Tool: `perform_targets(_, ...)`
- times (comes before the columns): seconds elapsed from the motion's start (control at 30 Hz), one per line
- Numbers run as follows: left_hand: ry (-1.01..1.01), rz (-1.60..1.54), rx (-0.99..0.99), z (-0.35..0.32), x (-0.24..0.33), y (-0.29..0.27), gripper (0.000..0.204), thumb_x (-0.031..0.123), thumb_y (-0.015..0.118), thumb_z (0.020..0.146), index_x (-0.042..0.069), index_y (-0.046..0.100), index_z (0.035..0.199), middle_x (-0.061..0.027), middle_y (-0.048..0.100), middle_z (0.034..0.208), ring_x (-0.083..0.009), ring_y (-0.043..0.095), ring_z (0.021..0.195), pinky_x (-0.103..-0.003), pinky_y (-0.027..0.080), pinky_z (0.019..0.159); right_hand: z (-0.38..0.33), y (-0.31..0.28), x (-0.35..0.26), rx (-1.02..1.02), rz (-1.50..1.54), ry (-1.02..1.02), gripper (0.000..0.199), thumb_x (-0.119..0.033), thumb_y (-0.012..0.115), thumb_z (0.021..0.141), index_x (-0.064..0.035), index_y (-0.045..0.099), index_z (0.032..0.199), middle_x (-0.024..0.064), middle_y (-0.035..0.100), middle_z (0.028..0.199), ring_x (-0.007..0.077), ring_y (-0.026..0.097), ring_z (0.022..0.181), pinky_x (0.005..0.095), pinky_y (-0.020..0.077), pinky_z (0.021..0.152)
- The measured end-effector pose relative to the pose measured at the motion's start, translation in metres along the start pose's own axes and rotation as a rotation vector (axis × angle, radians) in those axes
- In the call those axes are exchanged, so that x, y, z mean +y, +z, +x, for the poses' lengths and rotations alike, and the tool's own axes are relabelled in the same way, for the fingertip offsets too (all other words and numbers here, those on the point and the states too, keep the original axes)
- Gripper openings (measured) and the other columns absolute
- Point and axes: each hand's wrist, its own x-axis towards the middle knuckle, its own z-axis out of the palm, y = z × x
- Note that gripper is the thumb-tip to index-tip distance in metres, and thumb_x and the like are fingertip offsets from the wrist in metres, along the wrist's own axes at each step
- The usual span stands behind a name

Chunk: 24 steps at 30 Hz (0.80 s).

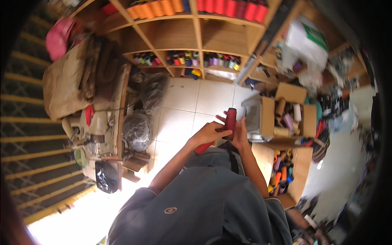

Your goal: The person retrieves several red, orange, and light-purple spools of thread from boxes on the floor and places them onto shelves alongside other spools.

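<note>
Between hands [210, 134], dark-tipped maroon spool [230, 124].

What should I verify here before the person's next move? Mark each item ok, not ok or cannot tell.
1. Dark red spool in hand: ok, between the left hand and right hand.
2. Lighter red spool secure: cannot tell; it shows below the left wrist, its support hidden.
3. Cardboard box open: ok, flaps spread.
4. Cones inside it tidy: not ok, they lie jumbled.
5. Dark red spool's thread end tucked: cannot tell, too small.
</note>
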Motion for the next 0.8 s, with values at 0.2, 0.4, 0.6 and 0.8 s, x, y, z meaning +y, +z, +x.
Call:
perform_targets(0.2,0.035,-0.404,0.679,-0.054,-0.069,-0.075,0.044,0.038,0.049,0.096,-0.003,0.062,0.106,-0.0107,0.065,0.081,-0.0145,0.058,0.052,-0.028,0.048,0.046,0.11,0.042,0.033,0.143,-0.571,0.328,0.041,-0.027,0.066,0.087,-0.0031,0.05,0.116,0.0143,0.063,0.101,0.0258,0.064,0.084,0.0404,0.0531,0.08)
perform_targets(0.4,0.031,-0.787,0.863,-0.091,-0.1,-0.133,0.049,0.044,0.043,0.097,-0.002,0.059,0.106,-0.0097,0.061,0.079,-0.0157,0.054,0.044,-0.027,0.044,0.041,0.168,0.125,0.027,-0.312,-0.732,-0.184,0.106,-0.034,0.082,0.068,-0.0215,0.014,0.149,0.0125,0.014,0.153,0.0313,0.023,0.139,0.0533,0.0232,0.109)
perform_targets(0.6,0.04,-1.03,0.949,-0.059,-0.111,-0.193,0.052,0.048,0.046,0.095,-0.001,0.06,0.105,-0.009,0.061,0.083,-0.016,0.059,0.065,-0.028,0.05,0.058,0.25,0.171,0.072,-0.716,-0.333,0.568,0.062,-0.028,0.073,0.08,-0.0088,0.041,0.13,0.018,0.053,0.116,0.0286,0.061,0.094,0.0402,0.0503,0.08)
perform_targets(0.8,0.626,-0.844,0.896,-0.026,-0.163,-0.247,0.07,0.056,0.059,0.081,0.007,0.046,0.13,-0.0114,0.055,0.118,-0.0202,0.054,0.11,-0.035,0.046,0.092,0.318,0.239,0.103,-0.706,-0.132,0.81,0.022,-0.001,0.066,0.082,-0.0017,0.054,0.101,0.0109,0.06,0.084,0.0131,0.056,0.053,0.0297,0.0474,0.054)
